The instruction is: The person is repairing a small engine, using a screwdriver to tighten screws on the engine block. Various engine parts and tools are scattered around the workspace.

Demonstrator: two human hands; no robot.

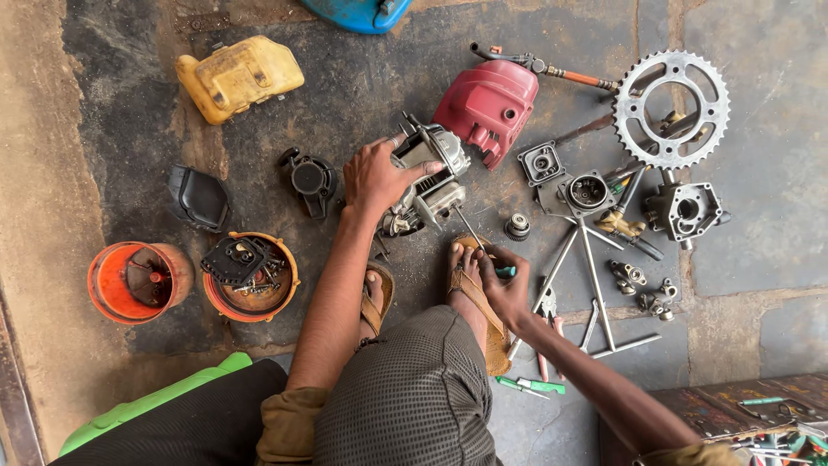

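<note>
Soft even daylight, sharp, faint shadows

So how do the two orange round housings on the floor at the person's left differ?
The left orange housing lies tipped on its side, its opening facing right; the right orange housing sits upright, opening upward. The left one shows only its own inner fittings; the right one holds a black plate and loose screws. Both are round, orange and grimy, and rest on the concrete floor away from both hands.

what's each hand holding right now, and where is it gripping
The left hand grips the small engine by its top. The right hand holds a screwdriver by its teal handle, shaft toward the engine.
</note>
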